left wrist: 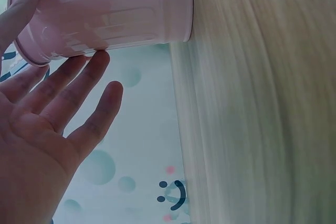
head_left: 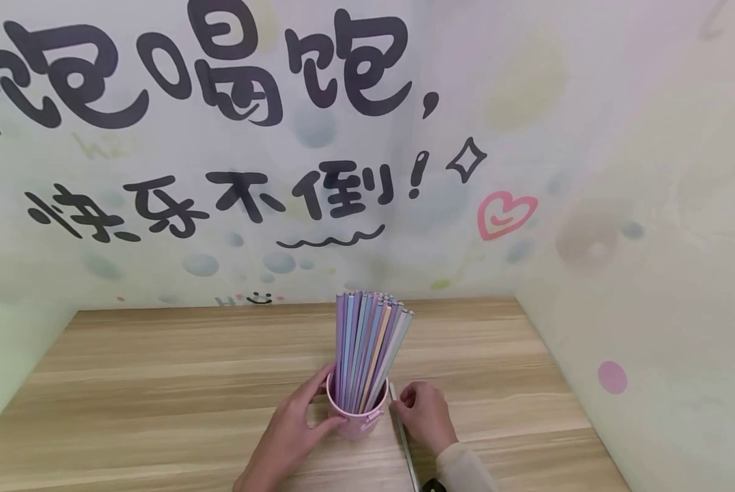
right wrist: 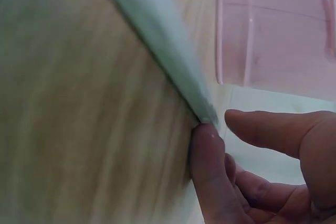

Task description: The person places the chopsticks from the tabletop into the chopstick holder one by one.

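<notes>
A pink bucket stands upright on the wooden table, filled with long pastel pencils in purple, blue, grey and one orange tone. My left hand holds the bucket from its left, thumb on the near side and fingers on the far side; in the left wrist view some fingertips touch its wall. Right of the bucket a single pale grey-green pencil lies on the table. My right hand is at its far end; the right wrist view shows the index fingertip touching the pencil, the thumb slightly apart.
The wooden table meets a white printed wall behind, with dark lettering and a pink heart. Another pale wall rises along the right edge. A light sleeve covers the right forearm.
</notes>
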Demonstrator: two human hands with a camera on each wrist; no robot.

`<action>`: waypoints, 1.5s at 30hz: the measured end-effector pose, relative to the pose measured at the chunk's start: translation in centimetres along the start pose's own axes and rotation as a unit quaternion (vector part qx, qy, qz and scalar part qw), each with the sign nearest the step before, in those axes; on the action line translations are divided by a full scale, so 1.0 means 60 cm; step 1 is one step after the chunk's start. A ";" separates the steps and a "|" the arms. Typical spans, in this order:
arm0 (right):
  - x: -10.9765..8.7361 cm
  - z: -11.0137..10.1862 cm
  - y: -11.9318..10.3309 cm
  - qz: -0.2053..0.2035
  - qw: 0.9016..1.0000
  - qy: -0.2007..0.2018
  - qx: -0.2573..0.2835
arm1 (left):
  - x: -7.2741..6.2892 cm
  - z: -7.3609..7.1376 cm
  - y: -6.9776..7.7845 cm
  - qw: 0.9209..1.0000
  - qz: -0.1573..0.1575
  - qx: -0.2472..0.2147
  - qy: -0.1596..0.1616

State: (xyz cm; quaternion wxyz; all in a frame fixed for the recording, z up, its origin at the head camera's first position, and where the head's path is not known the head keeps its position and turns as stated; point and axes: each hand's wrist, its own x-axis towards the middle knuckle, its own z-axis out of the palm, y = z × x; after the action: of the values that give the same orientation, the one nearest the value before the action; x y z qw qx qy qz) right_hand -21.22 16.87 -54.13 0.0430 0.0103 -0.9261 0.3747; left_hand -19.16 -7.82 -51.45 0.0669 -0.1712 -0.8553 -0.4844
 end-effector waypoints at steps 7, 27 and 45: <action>-0.007 -0.004 -0.012 -0.018 0.999 0.012 -0.026 | -0.002 -0.001 0.002 1.000 -0.001 -0.003 0.000; -0.016 -0.058 0.032 0.064 0.998 -0.013 -0.010 | -0.005 0.000 0.002 1.000 -0.008 -0.007 -0.002; 0.033 -0.200 -0.089 0.020 0.925 0.191 0.328 | -0.003 -0.001 0.001 1.000 0.000 -0.001 -0.001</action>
State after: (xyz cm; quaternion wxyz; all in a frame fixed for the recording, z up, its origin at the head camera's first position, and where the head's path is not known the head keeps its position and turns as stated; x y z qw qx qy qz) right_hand -22.08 21.39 -41.66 0.2055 -0.0667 -0.7257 0.6532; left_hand -18.94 -7.86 -51.43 0.0658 -0.1722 -0.8548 -0.4851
